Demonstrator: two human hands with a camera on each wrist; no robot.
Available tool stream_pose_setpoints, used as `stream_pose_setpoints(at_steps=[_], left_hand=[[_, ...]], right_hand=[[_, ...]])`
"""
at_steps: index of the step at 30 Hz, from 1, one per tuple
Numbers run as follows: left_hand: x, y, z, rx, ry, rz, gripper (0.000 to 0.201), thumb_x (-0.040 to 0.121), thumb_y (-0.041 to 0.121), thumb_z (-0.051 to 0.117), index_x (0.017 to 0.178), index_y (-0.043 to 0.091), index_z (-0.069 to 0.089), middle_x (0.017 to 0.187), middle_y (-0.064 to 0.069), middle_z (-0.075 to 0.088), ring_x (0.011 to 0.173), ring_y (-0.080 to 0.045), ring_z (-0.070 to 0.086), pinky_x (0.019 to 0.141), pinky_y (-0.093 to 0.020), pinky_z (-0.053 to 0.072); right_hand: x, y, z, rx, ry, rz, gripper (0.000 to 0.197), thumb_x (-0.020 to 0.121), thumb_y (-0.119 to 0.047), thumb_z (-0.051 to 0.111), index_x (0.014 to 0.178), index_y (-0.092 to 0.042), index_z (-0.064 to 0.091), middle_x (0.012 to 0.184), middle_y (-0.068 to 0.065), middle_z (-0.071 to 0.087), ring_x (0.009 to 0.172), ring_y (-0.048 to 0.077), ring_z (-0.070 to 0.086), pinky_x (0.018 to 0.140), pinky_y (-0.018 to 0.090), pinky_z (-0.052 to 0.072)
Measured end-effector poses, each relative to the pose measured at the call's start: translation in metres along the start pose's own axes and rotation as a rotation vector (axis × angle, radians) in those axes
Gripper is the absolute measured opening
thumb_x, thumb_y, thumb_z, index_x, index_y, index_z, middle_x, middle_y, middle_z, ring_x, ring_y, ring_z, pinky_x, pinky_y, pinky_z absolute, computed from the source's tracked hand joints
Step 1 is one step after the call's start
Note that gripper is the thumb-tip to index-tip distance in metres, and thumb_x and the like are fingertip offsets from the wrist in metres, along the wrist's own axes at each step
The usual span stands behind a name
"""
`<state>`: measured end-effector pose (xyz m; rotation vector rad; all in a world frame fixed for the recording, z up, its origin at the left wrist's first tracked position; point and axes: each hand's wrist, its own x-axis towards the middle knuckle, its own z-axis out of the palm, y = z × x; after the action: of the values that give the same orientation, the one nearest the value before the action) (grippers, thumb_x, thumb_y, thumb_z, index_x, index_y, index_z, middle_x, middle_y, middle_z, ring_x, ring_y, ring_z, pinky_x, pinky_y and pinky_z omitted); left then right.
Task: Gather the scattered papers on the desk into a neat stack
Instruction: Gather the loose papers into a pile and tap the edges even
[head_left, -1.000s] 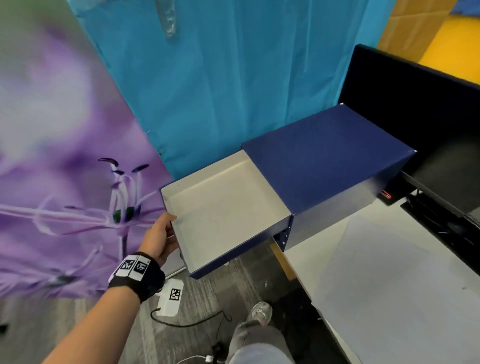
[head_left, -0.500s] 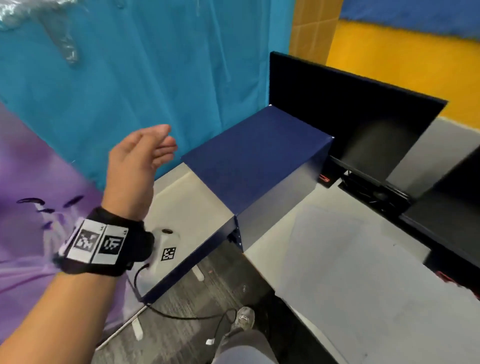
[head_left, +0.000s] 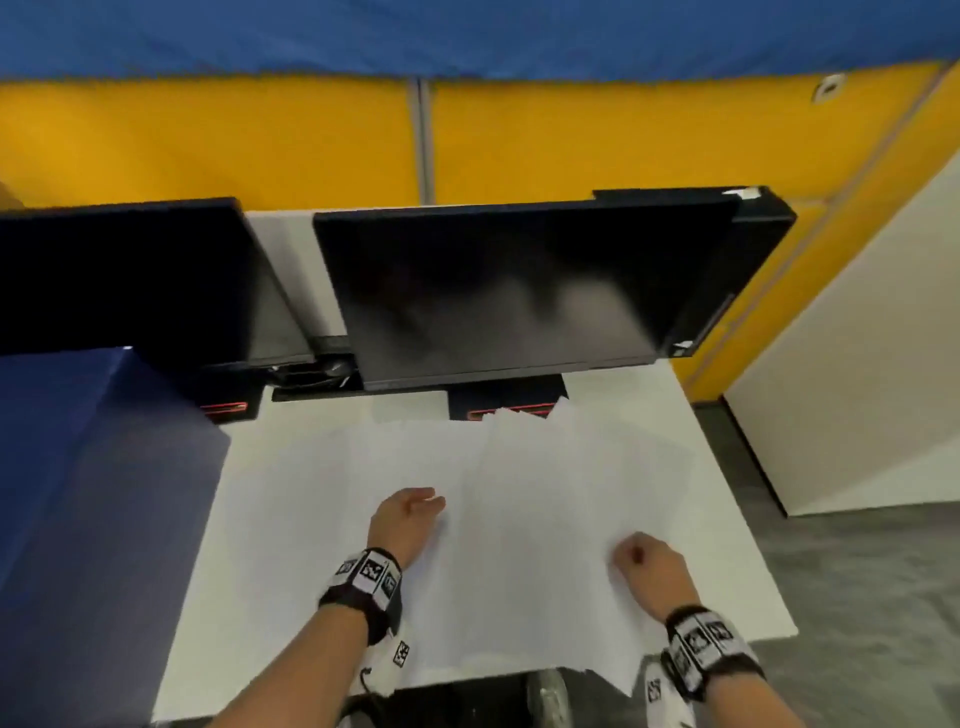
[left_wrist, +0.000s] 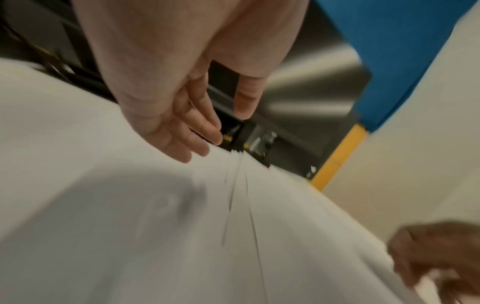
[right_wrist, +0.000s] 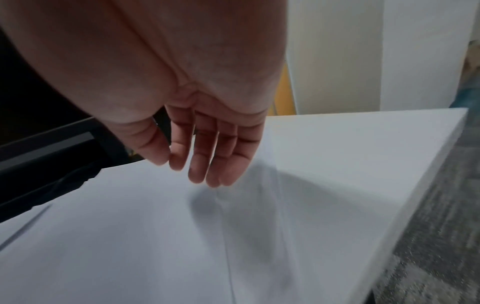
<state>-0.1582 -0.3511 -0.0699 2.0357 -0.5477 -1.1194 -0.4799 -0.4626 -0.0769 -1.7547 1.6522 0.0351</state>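
Several white papers (head_left: 524, 488) lie spread and overlapping across the white desk (head_left: 234, 582), and one corner hangs over the front edge. My left hand (head_left: 413, 512) hovers just above the papers (left_wrist: 168, 226) left of centre, fingers straight and thumb apart, holding nothing. My right hand (head_left: 641, 556) is over the papers (right_wrist: 168, 236) at the right, its fingers (right_wrist: 207, 164) hanging relaxed and empty just above a sheet. In the left wrist view my left hand (left_wrist: 197, 131) points toward the monitors and the right hand (left_wrist: 436, 255) shows blurred at the lower right.
Two dark monitors (head_left: 509, 291) (head_left: 119, 280) stand along the back of the desk. A dark blue cabinet (head_left: 88, 467) borders the desk on the left. The desk's right edge (right_wrist: 415, 174) drops to grey carpet, and a white panel (head_left: 857, 364) stands beyond it.
The view swung from the blue cabinet's open drawer to the desk. My left hand let go of the drawer front and came over the papers. The right hand came into view.
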Motion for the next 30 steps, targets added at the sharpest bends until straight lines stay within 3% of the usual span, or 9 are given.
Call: stream_pose_setpoints(at_steps=[3, 6, 9, 12, 16, 19, 23, 26, 30], left_hand=[[0.013, 0.003, 0.035, 0.113, 0.011, -0.019, 0.03, 0.084, 0.033, 0.07, 0.112, 0.022, 0.07, 0.099, 0.006, 0.069, 0.093, -0.017, 0.063, 0.084, -0.023, 0.043], [0.029, 0.001, 0.044, 0.166, 0.02, -0.056, 0.041, 0.081, 0.04, 0.069, 0.118, 0.022, 0.067, 0.089, 0.013, 0.066, 0.086, -0.015, 0.064, 0.085, -0.028, 0.048], [0.042, -0.005, 0.042, 0.214, 0.034, -0.047, 0.046, 0.083, 0.045, 0.07, 0.121, 0.02, 0.065, 0.088, 0.016, 0.062, 0.09, -0.016, 0.062, 0.088, -0.027, 0.047], [0.047, -0.007, 0.042, 0.222, 0.041, -0.04, 0.045, 0.08, 0.049, 0.073, 0.116, 0.023, 0.066, 0.088, 0.017, 0.063, 0.092, -0.015, 0.062, 0.088, -0.026, 0.046], [0.048, -0.005, 0.052, 0.263, 0.054, -0.008, 0.033, 0.079, 0.048, 0.074, 0.105, 0.028, 0.07, 0.087, 0.013, 0.068, 0.085, -0.01, 0.064, 0.08, -0.021, 0.045], [0.043, -0.003, 0.058, 0.294, 0.069, 0.032, 0.02, 0.085, 0.035, 0.07, 0.103, 0.026, 0.073, 0.082, 0.012, 0.068, 0.08, -0.01, 0.062, 0.085, -0.022, 0.049], [0.041, -0.003, 0.047, 0.316, 0.101, 0.043, 0.022, 0.086, 0.029, 0.068, 0.108, 0.024, 0.072, 0.08, 0.013, 0.066, 0.081, -0.01, 0.063, 0.084, -0.02, 0.049], [0.038, -0.007, 0.027, 0.349, 0.126, 0.015, 0.027, 0.084, 0.04, 0.068, 0.108, 0.027, 0.069, 0.085, 0.016, 0.066, 0.083, -0.009, 0.063, 0.079, -0.017, 0.043], [0.028, -0.014, 0.026, 0.466, 0.024, -0.028, 0.029, 0.083, 0.047, 0.064, 0.104, 0.028, 0.066, 0.091, 0.014, 0.067, 0.087, -0.011, 0.064, 0.082, -0.021, 0.048]], right_hand=[[0.024, -0.005, -0.003, 0.066, 0.067, 0.036, 0.018, 0.093, -0.021, 0.055, 0.1, -0.008, 0.066, 0.104, 0.015, 0.071, 0.099, 0.032, 0.065, 0.083, 0.03, 0.046], [0.053, 0.013, -0.016, 0.062, 0.175, 0.113, 0.039, 0.089, -0.026, 0.06, 0.123, -0.007, 0.06, 0.122, 0.017, 0.063, 0.115, 0.035, 0.057, 0.098, 0.037, 0.043], [0.086, 0.038, -0.038, 0.066, 0.276, 0.392, 0.068, 0.086, -0.038, 0.062, 0.142, -0.006, 0.042, 0.139, 0.023, 0.043, 0.128, 0.041, 0.041, 0.103, 0.047, 0.039], [0.12, 0.043, -0.053, 0.092, 0.281, 0.513, 0.076, 0.086, -0.046, 0.061, 0.144, -0.003, 0.037, 0.143, 0.025, 0.033, 0.132, 0.044, 0.035, 0.107, 0.049, 0.035], [0.152, 0.012, -0.048, 0.105, 0.204, 0.348, 0.061, 0.093, -0.033, 0.053, 0.147, -0.009, 0.037, 0.145, 0.024, 0.032, 0.132, 0.045, 0.038, 0.11, 0.048, 0.034], [0.151, -0.021, -0.021, 0.124, 0.14, 0.203, 0.054, 0.096, -0.023, 0.048, 0.146, -0.007, 0.038, 0.141, 0.023, 0.035, 0.128, 0.043, 0.041, 0.11, 0.047, 0.034], [0.14, -0.053, 0.01, 0.164, 0.035, 0.0, 0.065, 0.094, -0.027, 0.056, 0.151, -0.01, 0.029, 0.143, 0.019, 0.036, 0.133, 0.039, 0.039, 0.114, 0.045, 0.031], [0.131, -0.042, 0.003, 0.093, 0.187, 0.168, 0.082, 0.087, -0.038, 0.063, 0.152, -0.008, 0.023, 0.149, 0.019, 0.032, 0.135, 0.041, 0.033, 0.111, 0.053, 0.032], [0.11, -0.026, 0.004, 0.009, 0.237, 0.481, 0.073, 0.083, -0.039, 0.062, 0.14, -0.003, 0.035, 0.139, 0.023, 0.033, 0.125, 0.043, 0.036, 0.102, 0.053, 0.038]])
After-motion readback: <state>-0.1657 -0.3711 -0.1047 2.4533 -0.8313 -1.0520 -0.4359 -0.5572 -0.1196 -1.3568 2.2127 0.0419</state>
